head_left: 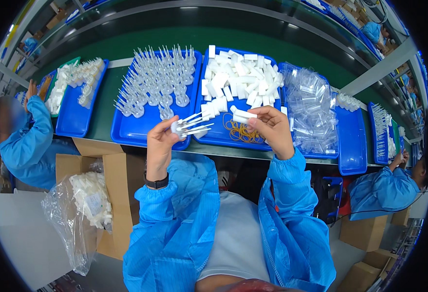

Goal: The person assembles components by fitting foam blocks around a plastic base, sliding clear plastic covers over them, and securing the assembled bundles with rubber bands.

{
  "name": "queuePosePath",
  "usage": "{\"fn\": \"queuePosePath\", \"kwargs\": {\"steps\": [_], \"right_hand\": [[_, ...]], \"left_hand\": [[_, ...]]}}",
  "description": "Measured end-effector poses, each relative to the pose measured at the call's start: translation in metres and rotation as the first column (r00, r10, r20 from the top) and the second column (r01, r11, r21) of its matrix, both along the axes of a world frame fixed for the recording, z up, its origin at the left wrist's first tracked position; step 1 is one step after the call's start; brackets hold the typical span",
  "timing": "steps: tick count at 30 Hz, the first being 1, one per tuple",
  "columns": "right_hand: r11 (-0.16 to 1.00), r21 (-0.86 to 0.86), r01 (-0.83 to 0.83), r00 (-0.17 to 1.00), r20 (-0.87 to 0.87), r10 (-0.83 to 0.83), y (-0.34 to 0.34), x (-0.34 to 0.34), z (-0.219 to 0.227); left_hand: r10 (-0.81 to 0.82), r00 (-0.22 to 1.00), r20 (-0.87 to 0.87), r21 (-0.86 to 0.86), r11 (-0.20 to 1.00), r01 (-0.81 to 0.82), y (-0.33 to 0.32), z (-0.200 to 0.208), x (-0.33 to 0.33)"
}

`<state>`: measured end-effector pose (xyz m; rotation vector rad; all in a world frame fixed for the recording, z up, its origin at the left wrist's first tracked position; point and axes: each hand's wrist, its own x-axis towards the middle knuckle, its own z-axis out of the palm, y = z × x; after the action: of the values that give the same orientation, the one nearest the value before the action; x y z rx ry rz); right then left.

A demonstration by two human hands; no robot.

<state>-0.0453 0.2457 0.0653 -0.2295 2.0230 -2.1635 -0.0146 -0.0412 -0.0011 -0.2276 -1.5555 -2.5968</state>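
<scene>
My left hand (162, 142) is closed around the base of a bundle of white plastic pieces with long thin stems (190, 125). Some stem ends, pointing right, meet white parts by the tray; whether these are fitted on them I cannot tell. My right hand (275, 130) pinches a small white plastic block (243, 115) between thumb and fingers, a little right of the stems. Beneath both hands lies a blue tray (214, 137) with a heap of white blocks (240, 78) and a cluster of yellow-brown rubber bands (243, 130).
Another blue tray (141, 130) at left bears rows of stemmed pieces (160, 73). On the right, a tray is heaped with clear plastic sleeves (311, 109). A cardboard box (116, 194) with bagged white parts (92, 197) stands lower left. Co-workers sit at both sides.
</scene>
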Motion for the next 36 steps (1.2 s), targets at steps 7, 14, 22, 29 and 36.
{"fn": "queuePosePath", "kwargs": {"steps": [7,14,22,29,36], "right_hand": [[0.999,0.029,-0.023,0.999,-0.034,0.024,-0.007,0.018,0.007],[0.964,0.259,-0.061,0.976,-0.184,0.112,-0.013,0.023,0.014],[0.945,0.328,-0.004,0.964,-0.252,0.091,-0.015,0.024,0.013],[0.923,0.382,-0.034,0.953,-0.266,0.145,-0.019,0.027,0.014],[0.915,0.378,-0.14,0.963,-0.165,0.215,-0.031,0.03,0.009]], "left_hand": [[-0.041,0.999,-0.023,-0.034,0.999,0.04,0.024,-0.007,0.005],[-0.085,0.996,-0.034,-0.071,0.994,0.083,0.036,-0.002,0.009],[-0.069,0.997,-0.026,-0.094,0.993,0.066,0.037,-0.004,0.013],[-0.079,0.997,0.012,-0.09,0.993,0.08,0.043,-0.003,0.015],[-0.158,0.987,0.021,-0.091,0.983,0.159,0.045,-0.004,0.014]]}}
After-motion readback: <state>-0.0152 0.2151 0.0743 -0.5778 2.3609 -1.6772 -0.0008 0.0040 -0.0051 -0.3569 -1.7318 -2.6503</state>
